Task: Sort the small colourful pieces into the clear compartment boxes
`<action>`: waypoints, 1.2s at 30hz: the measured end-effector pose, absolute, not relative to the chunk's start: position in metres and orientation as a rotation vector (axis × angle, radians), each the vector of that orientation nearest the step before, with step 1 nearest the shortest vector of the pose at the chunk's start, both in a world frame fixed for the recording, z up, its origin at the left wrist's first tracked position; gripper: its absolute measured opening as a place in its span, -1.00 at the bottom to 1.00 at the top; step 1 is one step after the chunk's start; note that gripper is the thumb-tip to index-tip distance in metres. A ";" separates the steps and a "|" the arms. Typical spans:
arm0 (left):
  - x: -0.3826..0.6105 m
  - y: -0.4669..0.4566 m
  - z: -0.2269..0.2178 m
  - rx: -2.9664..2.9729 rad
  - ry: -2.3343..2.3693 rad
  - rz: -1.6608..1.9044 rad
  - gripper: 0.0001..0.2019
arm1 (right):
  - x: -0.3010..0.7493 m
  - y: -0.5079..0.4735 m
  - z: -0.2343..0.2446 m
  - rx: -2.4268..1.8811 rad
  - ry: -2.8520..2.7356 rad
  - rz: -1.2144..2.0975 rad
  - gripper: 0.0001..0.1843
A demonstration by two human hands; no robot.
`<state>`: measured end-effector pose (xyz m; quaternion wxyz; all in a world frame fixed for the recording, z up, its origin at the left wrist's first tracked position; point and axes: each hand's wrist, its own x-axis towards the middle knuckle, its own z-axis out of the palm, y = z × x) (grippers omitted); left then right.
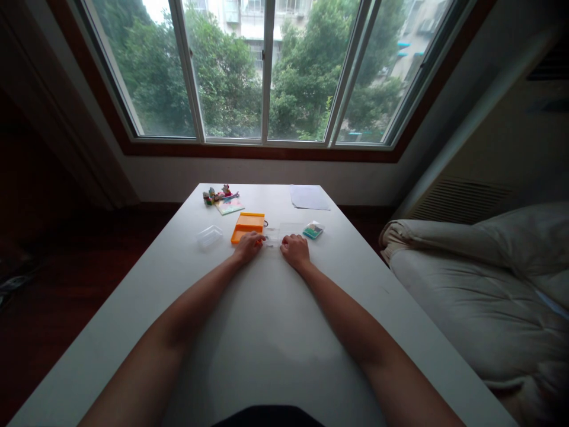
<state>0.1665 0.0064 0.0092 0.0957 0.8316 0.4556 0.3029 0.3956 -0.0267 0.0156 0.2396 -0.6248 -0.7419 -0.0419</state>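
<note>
My left hand (250, 244) rests at the front right corner of an opened orange plastic case (249, 222), fingers drawn together and pointing right. A see-through plastic case (272, 235) lies flat between my hands. At its right side is my right hand (295, 249), closed with knuckles up and fingertips down by the clear plastic. Whatever either hand pinches is too small or hidden to make out. Just beyond the right hand sits a small clear box with green contents (313, 230). A clear plastic tray (209, 236) stands left of the orange case.
At the white table's (262, 344) far left are small colourful figures (216, 194) and a printed card (230, 205). White paper sheets (310, 197) lie at the far right. A padded cream sofa (471, 296) stands right of the table, and a window (262, 77) is ahead.
</note>
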 end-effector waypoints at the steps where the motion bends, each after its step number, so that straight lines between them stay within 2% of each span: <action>1: 0.167 0.008 0.009 2.463 1.355 0.899 -0.72 | 0.396 -0.026 0.015 -1.703 -2.036 -0.105 -0.88; 16: 0.177 0.015 0.001 2.465 1.422 0.957 -0.74 | 0.406 -0.007 0.004 -1.589 -2.098 -0.014 -0.81; 22: 0.176 0.007 0.005 2.437 1.492 0.962 -0.63 | 0.403 -0.008 0.002 -1.558 -2.040 -0.037 -0.80; 30: 0.168 -0.001 0.004 2.421 1.599 0.966 -0.57 | 0.400 -0.009 0.000 -1.457 -2.047 -0.056 -0.65; 36: 0.163 -0.003 0.005 2.444 1.698 0.954 -0.75 | 0.400 -0.011 0.001 -1.432 -2.075 -0.065 -0.69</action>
